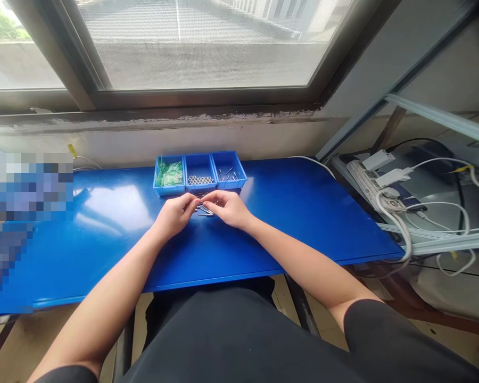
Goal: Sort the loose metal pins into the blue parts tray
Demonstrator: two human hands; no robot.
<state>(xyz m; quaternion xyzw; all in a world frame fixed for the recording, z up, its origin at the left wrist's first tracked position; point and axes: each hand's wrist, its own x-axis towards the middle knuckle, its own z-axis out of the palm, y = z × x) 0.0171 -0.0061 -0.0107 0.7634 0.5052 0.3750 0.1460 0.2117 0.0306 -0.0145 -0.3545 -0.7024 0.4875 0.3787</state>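
Blue bench top, three-compartment blue tray placed at 12 o'clock. Small metal pins are seen at 6 o'clock from the tray, between left hand and right hand, both curled inward; whether pins are gripped cannot be told.

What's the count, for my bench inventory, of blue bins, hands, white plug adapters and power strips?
Rectangular blue plastic bins: 3
Bare hands, left hand and right hand: 2
White plastic plug adapters: 2
White power strip: 1
Total: 8
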